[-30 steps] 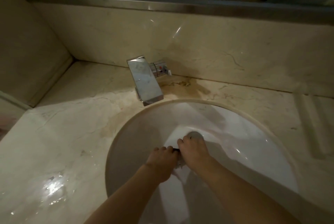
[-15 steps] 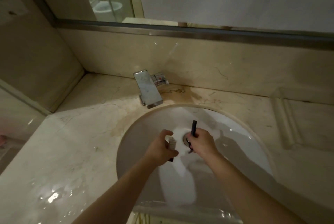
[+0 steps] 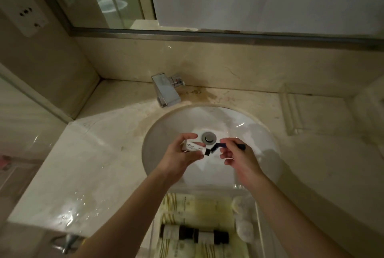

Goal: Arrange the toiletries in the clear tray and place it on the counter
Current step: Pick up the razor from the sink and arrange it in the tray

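Counter (image 3: 99,166): polished veined stone, marble by the look, glossy, wet sheen noted at the near left. Sink (image 3: 170,133): white glazed ceramic, smooth. Faucet (image 3: 166,89) and drain plug (image 3: 208,137): bright chromed metal. Clear tray (image 3: 259,216): transparent plastic. Tube (image 3: 193,147) held in left hand (image 3: 182,157): white, possibly plastic.

Dim, yellowish light, glare on the wet counter (image 3: 68,205), soft blur and wide-angle bending toward the edges.
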`<state>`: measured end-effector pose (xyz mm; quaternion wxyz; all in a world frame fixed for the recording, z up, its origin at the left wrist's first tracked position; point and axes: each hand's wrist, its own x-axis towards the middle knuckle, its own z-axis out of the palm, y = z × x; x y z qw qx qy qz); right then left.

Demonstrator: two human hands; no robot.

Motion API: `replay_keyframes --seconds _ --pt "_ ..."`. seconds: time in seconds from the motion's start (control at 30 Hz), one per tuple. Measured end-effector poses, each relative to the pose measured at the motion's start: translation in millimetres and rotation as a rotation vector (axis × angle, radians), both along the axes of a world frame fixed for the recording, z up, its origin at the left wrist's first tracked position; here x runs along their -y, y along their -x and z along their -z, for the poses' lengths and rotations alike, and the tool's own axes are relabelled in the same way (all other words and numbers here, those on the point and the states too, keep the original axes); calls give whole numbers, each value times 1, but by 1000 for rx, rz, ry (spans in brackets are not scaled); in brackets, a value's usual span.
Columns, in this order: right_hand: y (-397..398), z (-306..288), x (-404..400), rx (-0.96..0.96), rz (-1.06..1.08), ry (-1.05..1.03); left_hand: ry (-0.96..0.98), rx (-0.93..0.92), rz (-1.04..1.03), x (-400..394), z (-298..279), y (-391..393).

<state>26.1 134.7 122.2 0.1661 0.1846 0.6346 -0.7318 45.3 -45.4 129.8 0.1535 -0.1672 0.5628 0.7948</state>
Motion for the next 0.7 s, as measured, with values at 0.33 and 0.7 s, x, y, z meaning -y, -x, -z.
replay_keyframes --seconds 0.33,0.7 --pt "-62 -23 -31 -82 -84 14 221 -150 95 -3 -32 -57" --pt "-112 -21 -39 -137 -476 -404 970 -235 534 21 -16 -133"
